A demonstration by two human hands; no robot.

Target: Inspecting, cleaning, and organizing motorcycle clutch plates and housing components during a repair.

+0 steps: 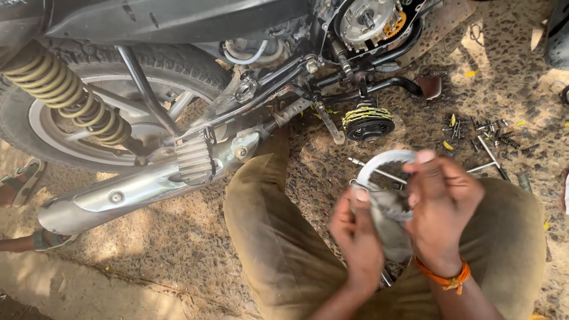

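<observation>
While both hands work above knees: left hand clenched on grey rag, right hand pinching clutch plate ring against it. Risk: ring slips, drops onto gritty ground among loose bolts, picks up dirt

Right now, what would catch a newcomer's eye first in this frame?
Low in the middle, the left hand and right hand hold a flat metal ring and a grey rag above the knees. Behind them lies a motorcycle with a chrome exhaust at left, and small bolts and springs scattered on the ground at right.
</observation>
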